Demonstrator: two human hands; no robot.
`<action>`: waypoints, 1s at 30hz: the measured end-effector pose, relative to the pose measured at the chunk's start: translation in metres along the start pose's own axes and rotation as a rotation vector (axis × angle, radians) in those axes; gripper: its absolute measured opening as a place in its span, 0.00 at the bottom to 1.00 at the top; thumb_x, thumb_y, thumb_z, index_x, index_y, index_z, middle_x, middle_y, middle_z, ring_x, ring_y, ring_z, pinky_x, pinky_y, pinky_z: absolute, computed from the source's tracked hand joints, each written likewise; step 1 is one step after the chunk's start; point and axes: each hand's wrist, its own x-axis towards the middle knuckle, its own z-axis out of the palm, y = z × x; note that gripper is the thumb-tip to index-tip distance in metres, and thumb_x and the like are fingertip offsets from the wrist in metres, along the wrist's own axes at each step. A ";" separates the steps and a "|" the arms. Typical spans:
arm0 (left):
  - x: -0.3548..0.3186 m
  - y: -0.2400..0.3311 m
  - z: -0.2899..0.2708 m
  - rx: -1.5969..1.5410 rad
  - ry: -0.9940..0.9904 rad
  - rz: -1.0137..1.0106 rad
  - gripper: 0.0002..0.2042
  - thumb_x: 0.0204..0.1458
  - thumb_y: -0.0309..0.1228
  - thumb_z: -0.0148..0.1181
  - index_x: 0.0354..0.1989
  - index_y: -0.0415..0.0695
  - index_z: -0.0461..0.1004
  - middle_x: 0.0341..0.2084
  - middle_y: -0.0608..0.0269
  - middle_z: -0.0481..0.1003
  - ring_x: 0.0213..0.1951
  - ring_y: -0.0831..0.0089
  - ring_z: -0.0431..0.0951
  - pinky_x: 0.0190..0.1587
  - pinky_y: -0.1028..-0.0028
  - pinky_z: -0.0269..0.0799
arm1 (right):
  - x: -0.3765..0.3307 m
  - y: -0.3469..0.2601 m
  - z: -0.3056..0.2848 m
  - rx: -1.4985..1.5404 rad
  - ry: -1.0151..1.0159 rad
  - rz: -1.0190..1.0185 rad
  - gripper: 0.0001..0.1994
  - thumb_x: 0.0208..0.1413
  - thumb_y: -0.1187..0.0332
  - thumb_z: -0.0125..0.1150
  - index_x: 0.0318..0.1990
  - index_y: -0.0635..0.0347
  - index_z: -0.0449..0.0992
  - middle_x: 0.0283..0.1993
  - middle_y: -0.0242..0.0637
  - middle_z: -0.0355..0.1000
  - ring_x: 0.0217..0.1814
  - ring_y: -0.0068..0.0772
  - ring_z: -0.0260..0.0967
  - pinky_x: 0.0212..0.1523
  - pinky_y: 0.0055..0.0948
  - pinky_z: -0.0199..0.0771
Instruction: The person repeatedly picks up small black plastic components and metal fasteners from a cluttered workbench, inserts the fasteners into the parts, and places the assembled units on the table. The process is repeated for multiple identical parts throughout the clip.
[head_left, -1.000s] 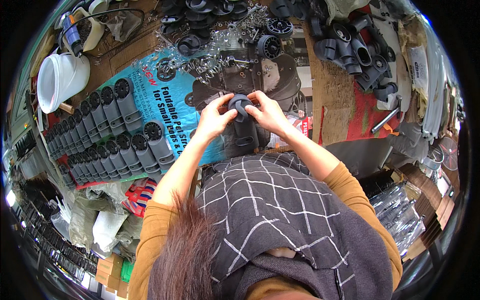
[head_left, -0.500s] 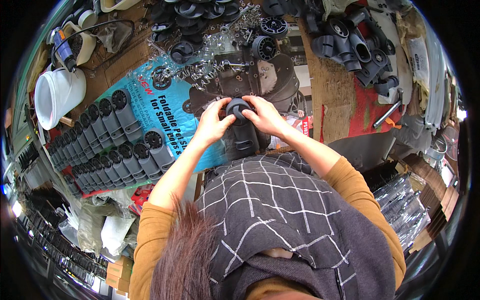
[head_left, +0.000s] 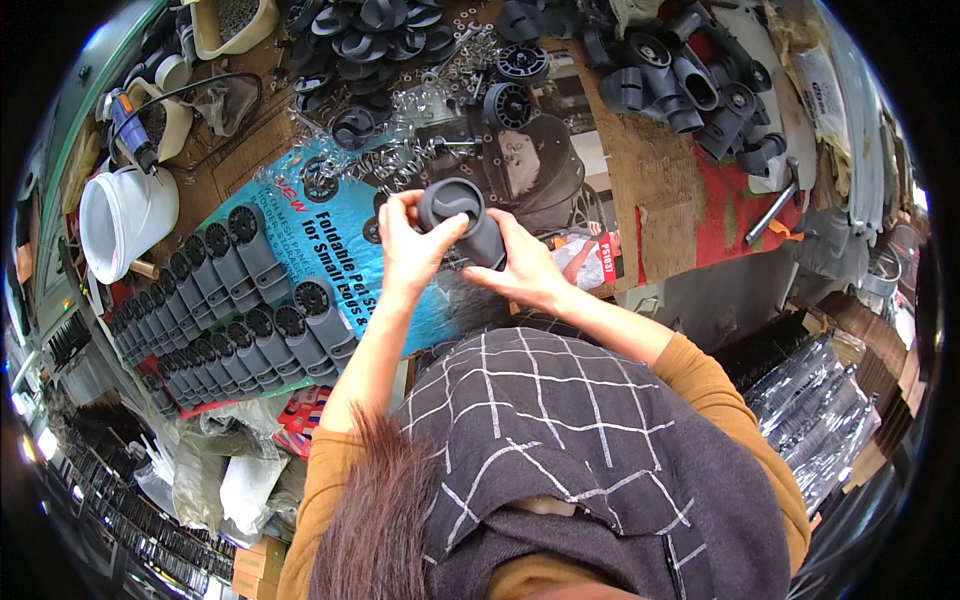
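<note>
Both my hands grip a dark grey plastic tube-shaped housing [head_left: 484,243] above the near part of the bench. Its round end faces up, with a black swivel cap [head_left: 456,203] set in it. My left hand [head_left: 408,245] is closed on the left side, with its thumb on the cap. My right hand [head_left: 528,268] wraps the body from the right, the thumb along its near side. Beneath lies a blue printed plastic sheet [head_left: 375,290]. Loose coil springs [head_left: 385,150] lie just beyond the hands, beside a black spoked wheel [head_left: 508,105].
Two rows of grey housings with black wheels [head_left: 245,265] stand at left. A white bucket [head_left: 125,222] and a blue power tool [head_left: 130,128] sit behind them. Black caps [head_left: 375,40] are heaped at the back. At right are loose grey housings [head_left: 690,85] and a hammer [head_left: 772,215].
The housing has been lifted and tilted, so its capped end points up toward me. Both hands came with it, the left shifting slightly left and the right moving lower around the body.
</note>
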 end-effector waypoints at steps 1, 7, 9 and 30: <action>-0.004 0.005 -0.001 -0.215 -0.031 0.068 0.31 0.39 0.46 0.72 0.47 0.37 0.69 0.43 0.58 0.67 0.44 0.70 0.69 0.49 0.71 0.66 | -0.004 -0.008 -0.003 0.184 -0.019 0.035 0.37 0.42 0.51 0.68 0.57 0.62 0.61 0.48 0.54 0.70 0.54 0.52 0.69 0.53 0.41 0.68; -0.011 0.032 -0.008 -0.403 -0.002 0.236 0.29 0.57 0.54 0.50 0.51 0.37 0.69 0.39 0.62 0.73 0.42 0.77 0.69 0.47 0.76 0.65 | -0.024 -0.046 -0.016 0.814 -0.206 0.097 0.23 0.48 0.61 0.63 0.49 0.63 0.66 0.38 0.35 0.69 0.38 0.23 0.64 0.41 0.26 0.67; -0.016 0.040 -0.009 -0.418 0.033 0.183 0.28 0.59 0.53 0.45 0.50 0.36 0.70 0.38 0.63 0.73 0.42 0.77 0.69 0.46 0.75 0.65 | -0.027 -0.051 -0.019 0.735 -0.202 0.083 0.24 0.48 0.60 0.63 0.49 0.63 0.66 0.38 0.37 0.69 0.39 0.24 0.65 0.42 0.27 0.67; -0.045 0.050 0.025 -0.802 -0.143 0.147 0.23 0.64 0.44 0.40 0.45 0.35 0.72 0.38 0.61 0.75 0.38 0.75 0.73 0.44 0.75 0.68 | -0.012 -0.040 -0.052 -0.035 0.371 -0.545 0.15 0.61 0.60 0.51 0.24 0.59 0.67 0.25 0.40 0.67 0.29 0.46 0.62 0.35 0.39 0.60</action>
